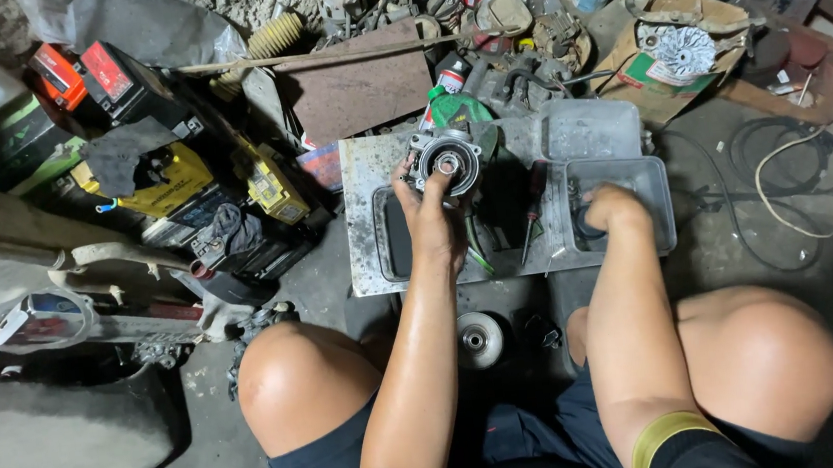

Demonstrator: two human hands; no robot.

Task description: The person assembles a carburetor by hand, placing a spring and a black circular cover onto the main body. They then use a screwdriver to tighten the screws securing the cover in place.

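My left hand clamped the round metal compressor at 12 o'clock over the tray; heavy, rigid, greasy, best gripped by its body. Right hand dipped in the plastic tub, grip unclear.

My left hand reached forward, arm straight, fingers curled in a closed grip. My right hand stretched out lower, knuckles up, fingers bent downward. Both knees were spread wide.
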